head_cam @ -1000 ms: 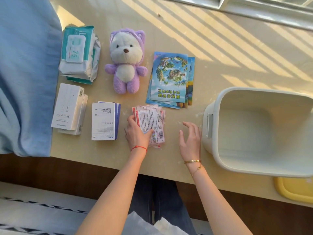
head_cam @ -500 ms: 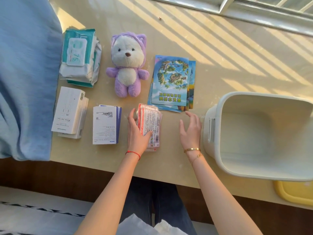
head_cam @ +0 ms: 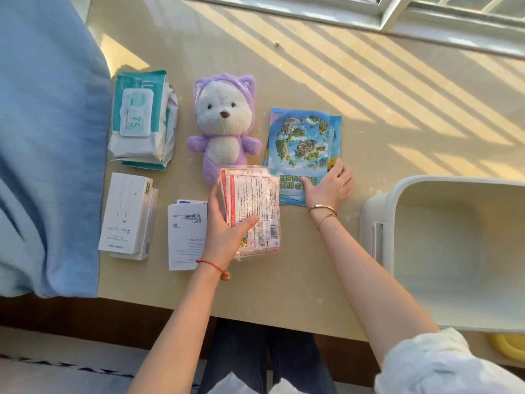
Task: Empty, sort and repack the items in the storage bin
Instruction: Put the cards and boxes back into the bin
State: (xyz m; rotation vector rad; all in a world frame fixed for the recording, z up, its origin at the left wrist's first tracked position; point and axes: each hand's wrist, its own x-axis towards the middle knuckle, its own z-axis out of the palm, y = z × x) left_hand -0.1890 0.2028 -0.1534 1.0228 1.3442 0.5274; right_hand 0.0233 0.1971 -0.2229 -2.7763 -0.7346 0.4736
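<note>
Left hand (head_cam: pixel 227 231): grips the sachet stack (head_cam: pixel 252 206), lifted at bench (head_cam: pixel 284 285) centre; light, slippery film, hold mid-edge.
Right hand (head_cam: pixel 329 186): fingers flat on booklets (head_cam: pixel 301 149).
Storage bin (head_cam: pixel 375 211): empty, 3 o'clock.

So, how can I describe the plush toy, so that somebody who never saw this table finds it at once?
Start from the blue cloth at the table's left edge and go right, past the wipes packs. The plush toy lies next, with the blue booklets on its other side. It is the only soft figure: white face, purple hood with ears.
</note>
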